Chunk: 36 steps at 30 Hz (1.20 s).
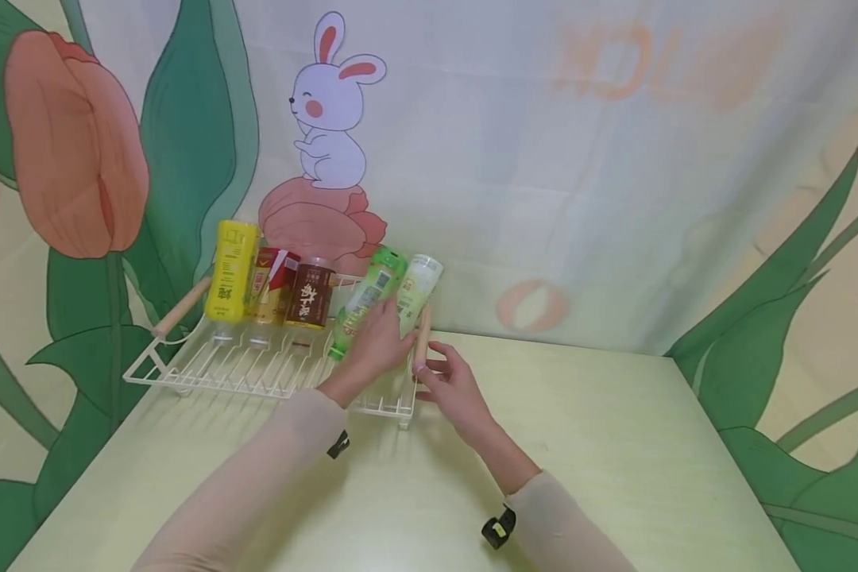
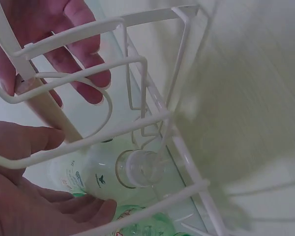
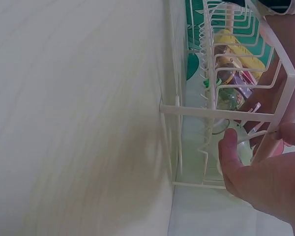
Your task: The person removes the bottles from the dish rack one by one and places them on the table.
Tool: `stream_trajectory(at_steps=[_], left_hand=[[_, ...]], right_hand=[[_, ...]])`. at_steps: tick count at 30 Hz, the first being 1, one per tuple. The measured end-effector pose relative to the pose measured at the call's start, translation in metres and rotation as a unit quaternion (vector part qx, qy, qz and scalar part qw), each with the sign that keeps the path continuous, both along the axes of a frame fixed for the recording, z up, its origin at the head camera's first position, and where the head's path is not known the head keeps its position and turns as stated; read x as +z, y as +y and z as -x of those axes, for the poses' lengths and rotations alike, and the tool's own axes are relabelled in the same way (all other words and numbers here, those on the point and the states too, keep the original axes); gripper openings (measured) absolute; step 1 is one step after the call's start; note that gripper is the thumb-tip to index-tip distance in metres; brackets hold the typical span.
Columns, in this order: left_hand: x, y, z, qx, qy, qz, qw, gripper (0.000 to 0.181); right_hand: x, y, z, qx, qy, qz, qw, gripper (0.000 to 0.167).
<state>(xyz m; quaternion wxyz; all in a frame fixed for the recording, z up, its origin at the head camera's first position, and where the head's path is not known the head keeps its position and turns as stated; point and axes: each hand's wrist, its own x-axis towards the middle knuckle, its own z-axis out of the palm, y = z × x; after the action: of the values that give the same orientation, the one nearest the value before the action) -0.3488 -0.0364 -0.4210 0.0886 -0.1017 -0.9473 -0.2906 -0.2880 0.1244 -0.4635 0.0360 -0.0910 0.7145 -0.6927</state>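
A white wire rack (image 1: pixel 257 389) with wooden handles stands on the table. My left hand (image 1: pixel 375 342) holds a pale green-and-white bottle (image 1: pixel 422 282) at the rack's right end, thumb on one side and fingers on the other. In the left wrist view, its clear cap (image 2: pixel 145 168) points down into the wires. My right hand (image 1: pixel 461 393) grips the right wooden handle (image 1: pixel 423 338); its thumb (image 3: pixel 230 147) shows beside the wire in the right wrist view. Left of my left hand, a bright green bottle (image 1: pixel 375 282) leans in the rack.
Further left in the rack lean a yellow bottle (image 1: pixel 232 274), a red-and-gold container (image 1: pixel 272 286) and a dark brown jar (image 1: pixel 311 294). The left wooden handle (image 1: pixel 182 306) is beside the yellow bottle. A printed curtain (image 1: pixel 543 199) hangs behind the pale table (image 1: pixel 579 421).
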Motion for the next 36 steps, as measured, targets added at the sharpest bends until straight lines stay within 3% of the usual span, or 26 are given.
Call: stream_trajectory(at_steps=[6, 14, 21, 27, 36], left_hand=[[-0.005, -0.001, 0.000, 0.020, 0.018, 0.046, 0.9986, 0.076], [-0.009, 0.006, 0.002, 0.035, 0.011, 0.096, 0.9948, 0.082], [-0.011, 0.011, 0.001, 0.041, 0.004, 0.078, 0.9961, 0.081], [-0.013, 0.010, 0.000, 0.036, 0.010, 0.088, 0.9954, 0.079], [-0.011, 0.008, 0.001, 0.038, 0.000, 0.080, 0.9961, 0.067]], right_hand=[[-0.001, -0.008, 0.000, -0.013, -0.005, 0.017, 0.9998, 0.049], [0.002, -0.004, 0.000, -0.028, -0.003, 0.022, 0.9994, 0.048], [-0.001, -0.003, -0.002, -0.032, -0.001, 0.026, 0.9992, 0.048], [-0.002, -0.004, -0.003, -0.043, -0.003, 0.028, 0.9987, 0.046], [0.001, -0.003, -0.004, -0.025, -0.016, 0.003, 0.9996, 0.046]])
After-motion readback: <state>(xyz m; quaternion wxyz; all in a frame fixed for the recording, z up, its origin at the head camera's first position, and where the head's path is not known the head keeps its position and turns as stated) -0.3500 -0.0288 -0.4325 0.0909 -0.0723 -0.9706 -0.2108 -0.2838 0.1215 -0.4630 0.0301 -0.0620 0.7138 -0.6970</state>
